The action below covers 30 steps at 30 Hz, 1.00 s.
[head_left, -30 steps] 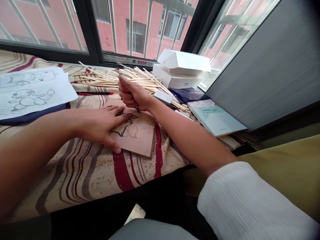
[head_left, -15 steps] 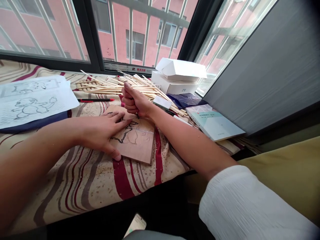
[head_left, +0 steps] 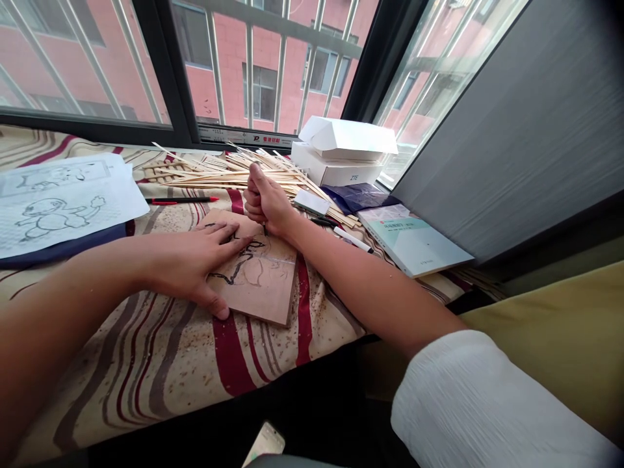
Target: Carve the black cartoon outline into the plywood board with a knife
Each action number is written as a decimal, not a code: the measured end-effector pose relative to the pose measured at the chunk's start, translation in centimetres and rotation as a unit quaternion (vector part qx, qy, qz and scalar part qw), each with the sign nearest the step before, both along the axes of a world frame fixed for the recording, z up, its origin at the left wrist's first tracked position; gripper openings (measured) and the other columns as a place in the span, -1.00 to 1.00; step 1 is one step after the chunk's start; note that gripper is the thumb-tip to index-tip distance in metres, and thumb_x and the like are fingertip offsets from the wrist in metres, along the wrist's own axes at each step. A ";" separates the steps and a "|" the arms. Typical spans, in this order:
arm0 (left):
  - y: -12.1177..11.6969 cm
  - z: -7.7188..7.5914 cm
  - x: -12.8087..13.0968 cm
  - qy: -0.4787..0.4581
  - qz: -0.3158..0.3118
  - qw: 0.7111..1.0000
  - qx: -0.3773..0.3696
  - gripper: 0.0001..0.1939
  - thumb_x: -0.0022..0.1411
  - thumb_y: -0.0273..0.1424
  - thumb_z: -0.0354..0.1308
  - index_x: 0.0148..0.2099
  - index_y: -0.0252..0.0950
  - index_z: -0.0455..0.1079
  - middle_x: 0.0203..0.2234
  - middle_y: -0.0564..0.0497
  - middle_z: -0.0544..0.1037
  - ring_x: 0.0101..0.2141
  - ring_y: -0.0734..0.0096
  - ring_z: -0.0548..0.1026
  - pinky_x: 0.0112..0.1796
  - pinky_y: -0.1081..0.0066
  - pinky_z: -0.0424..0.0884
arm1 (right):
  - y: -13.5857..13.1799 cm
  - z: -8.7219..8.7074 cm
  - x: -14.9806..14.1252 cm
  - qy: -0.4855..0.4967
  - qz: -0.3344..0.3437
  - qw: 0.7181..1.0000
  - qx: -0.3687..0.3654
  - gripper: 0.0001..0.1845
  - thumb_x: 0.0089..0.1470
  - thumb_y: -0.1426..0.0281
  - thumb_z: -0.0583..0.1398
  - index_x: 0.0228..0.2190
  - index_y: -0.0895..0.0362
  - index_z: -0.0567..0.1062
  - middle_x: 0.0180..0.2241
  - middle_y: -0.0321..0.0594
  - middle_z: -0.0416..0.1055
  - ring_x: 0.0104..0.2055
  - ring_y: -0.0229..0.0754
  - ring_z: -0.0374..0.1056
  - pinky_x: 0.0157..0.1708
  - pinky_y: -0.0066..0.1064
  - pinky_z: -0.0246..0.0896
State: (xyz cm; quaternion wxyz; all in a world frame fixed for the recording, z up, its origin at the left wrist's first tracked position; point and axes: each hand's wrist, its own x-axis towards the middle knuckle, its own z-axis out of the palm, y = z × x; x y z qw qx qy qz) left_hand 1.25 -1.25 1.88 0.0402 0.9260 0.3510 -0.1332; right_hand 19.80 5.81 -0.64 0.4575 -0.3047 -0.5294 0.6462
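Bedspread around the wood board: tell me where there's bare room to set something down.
The widest free patch of bedspread lies in front of the wood board, below the left forearm. A narrow strip runs between the board and right forearm. Crowded behind the right hand: thin sticks, a white box, a book.

We counted two hands, the left hand (head_left: pixel 190 266) and the right hand (head_left: pixel 268 205), with one small tool (head_left: pixel 265 229) in the right fist, and one wooden board (head_left: pixel 263 286). We also counted two overlapping paper sheets (head_left: pixel 63 201), one red-and-black pen (head_left: pixel 182 200), one white marker (head_left: pixel 353 240), one book (head_left: pixel 414 244), two white boxes (head_left: pixel 331 172), and one phone (head_left: pixel 266 445).
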 end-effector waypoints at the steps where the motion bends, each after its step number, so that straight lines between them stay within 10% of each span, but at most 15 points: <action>1: -0.1 0.1 0.1 0.008 0.007 1.000 -0.008 0.52 -0.10 0.40 0.27 0.61 -0.25 -0.37 0.55 -0.37 -0.18 0.48 -0.42 -0.03 0.36 -0.06 0.12 | -0.2 0.2 0.2 0.027 0.006 1.000 -0.005 -0.42 0.44 -0.07 -0.05 -0.48 0.02 -0.05 -0.64 -0.53 -0.23 -0.63 -0.34 -0.39 -0.73 -0.53 -0.35; 20: -0.1 -0.1 -0.3 -0.002 -0.005 1.000 -0.023 0.48 -0.06 0.39 0.27 0.61 -0.12 -0.42 0.55 -0.37 -0.16 0.49 -0.42 -0.09 0.37 -0.17 0.08 | -1.1 1.5 0.7 0.005 0.150 0.989 -0.011 -0.41 0.45 -0.06 -0.03 -0.50 0.03 -0.01 -0.65 -0.55 -0.17 -0.66 -0.39 -0.35 -0.73 -0.57 -0.36; 30: -0.8 0.6 0.3 0.031 0.002 0.999 -0.022 0.41 -0.02 0.38 0.24 0.61 -0.24 -0.24 0.53 -0.42 -0.05 0.47 -0.47 -0.04 0.37 -0.17 0.08 | -2.0 1.6 0.7 0.007 -0.005 0.997 0.079 -0.42 0.43 0.00 0.06 -0.52 0.02 0.03 -0.66 -0.53 -0.12 -0.65 -0.39 -0.30 -0.72 -0.51 -0.35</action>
